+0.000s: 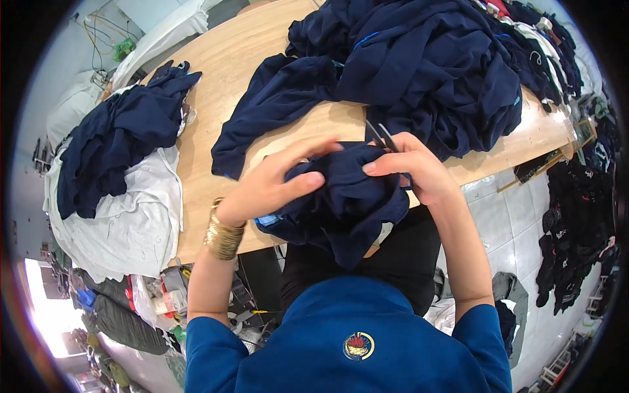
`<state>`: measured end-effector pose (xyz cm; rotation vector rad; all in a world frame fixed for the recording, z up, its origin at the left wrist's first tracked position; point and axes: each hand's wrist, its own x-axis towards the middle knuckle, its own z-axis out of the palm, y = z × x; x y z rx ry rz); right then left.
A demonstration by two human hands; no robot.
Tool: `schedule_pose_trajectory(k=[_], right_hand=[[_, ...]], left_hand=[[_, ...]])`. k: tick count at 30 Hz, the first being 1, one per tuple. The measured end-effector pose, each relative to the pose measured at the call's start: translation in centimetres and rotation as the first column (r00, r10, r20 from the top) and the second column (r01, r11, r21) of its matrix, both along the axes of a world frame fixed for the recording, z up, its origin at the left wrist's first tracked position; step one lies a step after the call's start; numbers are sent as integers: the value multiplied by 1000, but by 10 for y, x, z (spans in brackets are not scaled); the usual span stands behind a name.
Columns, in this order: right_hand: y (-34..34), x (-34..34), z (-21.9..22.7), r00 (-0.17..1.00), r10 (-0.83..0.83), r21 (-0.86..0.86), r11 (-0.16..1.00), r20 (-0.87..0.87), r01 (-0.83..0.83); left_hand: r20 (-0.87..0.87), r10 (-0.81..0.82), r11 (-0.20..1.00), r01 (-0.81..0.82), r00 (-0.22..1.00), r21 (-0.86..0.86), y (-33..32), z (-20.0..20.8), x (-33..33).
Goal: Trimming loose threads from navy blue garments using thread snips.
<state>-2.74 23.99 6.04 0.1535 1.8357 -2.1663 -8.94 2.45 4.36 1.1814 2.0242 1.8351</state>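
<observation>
Presently, head view: navy garment (pixel 344 203) lies bunched over the near edge of the desk (pixel 203 196), apparently mid-work. Right grip (pixel 419 173) closes around metal thread snips (pixel 388 139), thumb on cloth; left grip (pixel 282 173) rests on it, thumb and fingers parted, pinch uncertain. Large navy garment pile (pixel 432 72) lies beyond; smaller navy heap (pixel 108 147) lies left, on white cloth (pixel 141 229). Which pieces are finished: cannot tell.

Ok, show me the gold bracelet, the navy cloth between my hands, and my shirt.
Gold bracelet (pixel 223 233), head view: middle of its band.
Navy cloth (pixel 342 195), head view: its middle folds.
Shirt (pixel 298 331), head view: plain blue fabric.
</observation>
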Motion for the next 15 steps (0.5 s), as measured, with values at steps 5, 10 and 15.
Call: schedule_pose_trajectory(k=[5,10,15], right_hand=[[-9,-3,8,992,8,-71,997,-125,-17],[-8,1,3,974,6,14,1000,-225,-3],[-14,18,-11,817,-38,380,873,-575,308]], left_hand=[[411,-111,885,278,905,-373,1,29,-1],[668,-86,963,233,739,-135,0,30,17],[728,-83,994,105,681,15,5,16,31]])
